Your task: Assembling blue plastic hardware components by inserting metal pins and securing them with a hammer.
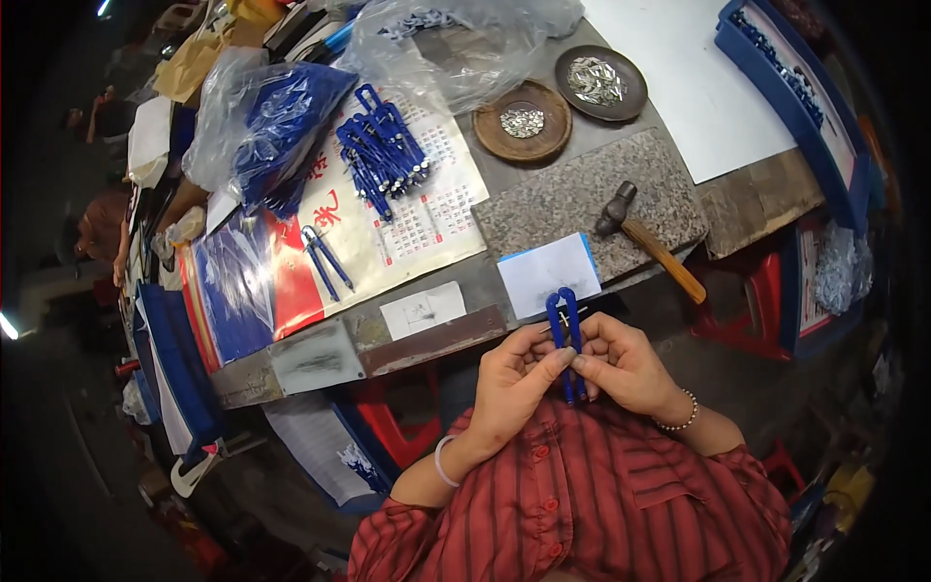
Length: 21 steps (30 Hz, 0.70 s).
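Close in front of my striped shirt, just beyond its buttons, my left hand (519, 378) and my right hand (630, 369) hold a blue drawing compass (565, 303) between them. Its rounded hinge end points away from me, and its two legs run down between my fingers. Thumbs and fingertips of both hands pinch the legs; a small metal piece shows between them. Just beyond the compass lies a white pad with a blue edge (529, 276) at the table's near edge. Another blue compass (326, 262) rests with its legs apart on a calendar sheet (451, 209).
A hammer (662, 260) lies across a granite slab (543, 199). Behind it stand a brown dish (488, 139) and a dark dish (635, 89) of small metal parts. A pile of compasses (383, 155), plastic bags (291, 116) and a blue bin (834, 184) surround the work area.
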Motion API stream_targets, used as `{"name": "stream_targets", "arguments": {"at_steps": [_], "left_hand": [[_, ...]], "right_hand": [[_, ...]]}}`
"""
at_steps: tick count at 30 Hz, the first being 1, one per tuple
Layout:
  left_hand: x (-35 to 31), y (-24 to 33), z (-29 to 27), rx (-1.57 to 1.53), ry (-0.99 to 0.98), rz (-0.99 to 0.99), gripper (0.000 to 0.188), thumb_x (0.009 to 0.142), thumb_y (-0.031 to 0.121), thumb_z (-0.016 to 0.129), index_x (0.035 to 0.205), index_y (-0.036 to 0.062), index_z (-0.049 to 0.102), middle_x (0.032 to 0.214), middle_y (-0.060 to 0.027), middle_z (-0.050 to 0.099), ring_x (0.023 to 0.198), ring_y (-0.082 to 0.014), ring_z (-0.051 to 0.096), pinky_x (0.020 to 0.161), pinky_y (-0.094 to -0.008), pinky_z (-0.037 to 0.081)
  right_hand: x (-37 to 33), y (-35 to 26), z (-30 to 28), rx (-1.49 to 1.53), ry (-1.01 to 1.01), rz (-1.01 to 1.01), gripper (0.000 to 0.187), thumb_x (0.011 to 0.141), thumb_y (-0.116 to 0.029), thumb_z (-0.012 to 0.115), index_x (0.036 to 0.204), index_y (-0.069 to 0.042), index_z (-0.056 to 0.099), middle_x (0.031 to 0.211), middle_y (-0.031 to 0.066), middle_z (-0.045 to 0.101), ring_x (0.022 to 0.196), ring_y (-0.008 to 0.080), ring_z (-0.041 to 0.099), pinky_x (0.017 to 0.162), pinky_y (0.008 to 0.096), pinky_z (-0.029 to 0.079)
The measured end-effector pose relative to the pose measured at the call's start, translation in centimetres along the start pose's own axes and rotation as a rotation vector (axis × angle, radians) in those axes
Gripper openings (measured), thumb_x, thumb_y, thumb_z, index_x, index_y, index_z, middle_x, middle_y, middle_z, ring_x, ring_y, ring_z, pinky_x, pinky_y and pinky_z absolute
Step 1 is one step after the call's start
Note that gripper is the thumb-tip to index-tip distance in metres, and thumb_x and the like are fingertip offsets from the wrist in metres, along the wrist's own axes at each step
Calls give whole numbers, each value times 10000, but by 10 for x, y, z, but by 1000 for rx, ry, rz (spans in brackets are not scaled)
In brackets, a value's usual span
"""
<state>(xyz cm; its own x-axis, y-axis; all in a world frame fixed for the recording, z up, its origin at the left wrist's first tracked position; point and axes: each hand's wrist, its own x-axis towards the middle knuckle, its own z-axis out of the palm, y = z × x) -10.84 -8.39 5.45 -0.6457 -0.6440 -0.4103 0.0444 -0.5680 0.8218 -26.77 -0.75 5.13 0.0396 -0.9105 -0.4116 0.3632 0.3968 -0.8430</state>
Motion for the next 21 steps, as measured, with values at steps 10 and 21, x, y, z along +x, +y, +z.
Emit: {"name": "stream_targets", "arguments": {"at_steps": [10, 21], "left_hand": [[4, -2, 3, 88, 51, 3, 256, 885, 40, 607, 1121, -50, 564, 954, -69, 622, 850, -101, 588, 761, -227, 496], [5, 2, -4, 96, 42, -7, 200, 890, 56, 601, 1070, -29, 595, 905, -53, 637, 784, -92, 603, 686, -208, 500]], "right_hand": [[-1, 1, -5, -40, -4, -26, 121, 918, -63, 537, 1014, -20, 478, 741, 3, 549, 574, 36, 517, 513, 176, 424], [6, 0, 2, 11, -8, -41, 120, 913, -64, 541, 1006, -24, 476, 720, -2, 539, 555, 38, 518, 495, 175, 429]]}}
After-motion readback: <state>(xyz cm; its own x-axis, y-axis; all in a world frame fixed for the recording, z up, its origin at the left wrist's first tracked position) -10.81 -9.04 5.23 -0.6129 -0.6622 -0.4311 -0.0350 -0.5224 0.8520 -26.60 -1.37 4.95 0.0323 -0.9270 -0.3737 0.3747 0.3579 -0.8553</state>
